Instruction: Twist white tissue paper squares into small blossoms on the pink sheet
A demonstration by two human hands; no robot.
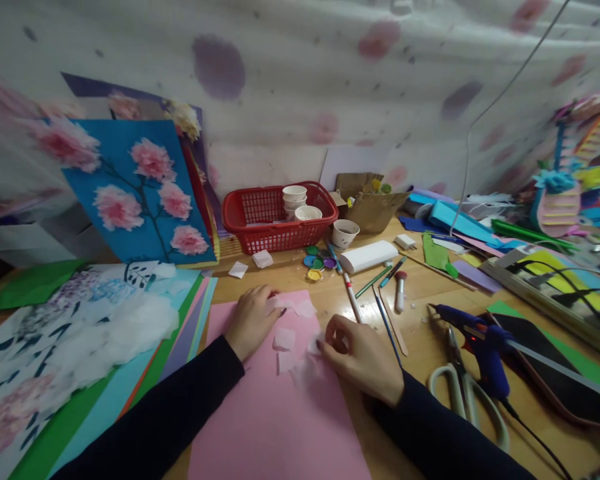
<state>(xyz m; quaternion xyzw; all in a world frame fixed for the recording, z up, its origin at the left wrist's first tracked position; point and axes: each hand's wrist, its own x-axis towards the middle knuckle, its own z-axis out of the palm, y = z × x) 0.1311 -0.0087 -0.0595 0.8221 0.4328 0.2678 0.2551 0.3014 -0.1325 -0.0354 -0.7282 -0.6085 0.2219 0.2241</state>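
Note:
A pink sheet of paper [275, 420] lies in front of me on the wooden table. My left hand [254, 320] rests on its upper left part, fingers stretched out and the thumb beside white tissue paper pieces [305, 307]. Over the sheet's right edge, my right hand [360, 353] is closed in a pinch on a small tissue paper square [314, 345]. More tissue squares [284, 339] lie on the pink sheet between my hands. Part of a pale tissue piece [307, 373] shows just below my right fingertips.
Behind the sheet stand a red basket [280, 239] with paper cups and a blue flower picture [115, 233]. To the right lie brushes, pencils, scissors [455, 387], a glue gun [485, 347], a phone [555, 367] and a power strip [545, 313]. Coloured sheets [105, 407] are stacked at left.

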